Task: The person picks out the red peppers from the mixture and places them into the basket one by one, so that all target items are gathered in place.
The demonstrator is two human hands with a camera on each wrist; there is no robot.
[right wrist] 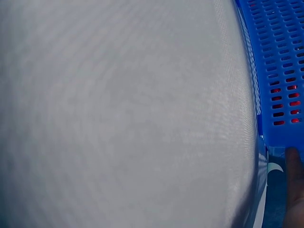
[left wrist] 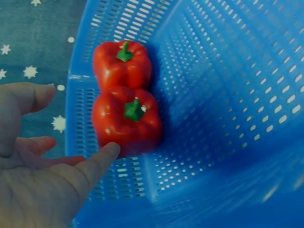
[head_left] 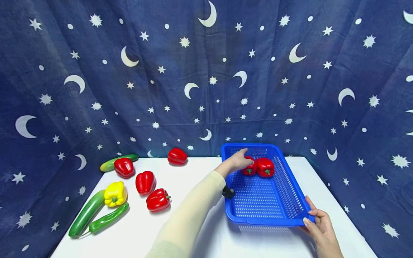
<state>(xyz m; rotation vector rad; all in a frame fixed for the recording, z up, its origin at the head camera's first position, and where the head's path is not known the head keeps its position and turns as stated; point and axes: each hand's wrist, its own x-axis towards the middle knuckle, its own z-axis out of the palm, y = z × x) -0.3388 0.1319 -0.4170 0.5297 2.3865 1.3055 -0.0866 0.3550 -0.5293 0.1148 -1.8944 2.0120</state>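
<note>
Two red bell peppers with green stems lie side by side at the far end of a blue plastic basket [head_left: 258, 221]. My left hand [head_left: 239, 161] reaches over the basket's left rim with its fingers spread. One fingertip is right at the left bell pepper [left wrist: 127, 123], and nothing is gripped. Beyond it, the other bell pepper [head_left: 265, 167] sits against its neighbour. With my right hand [head_left: 321, 229] I hold the basket's near right corner, thumb over the rim and fingers around the outside. The right wrist view catches just a finger [right wrist: 293, 175] beside the perforated wall.
On the white table's left side lie several more red bell peppers [head_left: 158, 200], a yellow bell pepper [head_left: 115, 194], a long green chili pepper [head_left: 108, 218] and cucumbers [head_left: 87, 214]. Another red bell pepper [head_left: 177, 156] is near the back edge. A starry curtain [head_left: 206, 71] surrounds the table.
</note>
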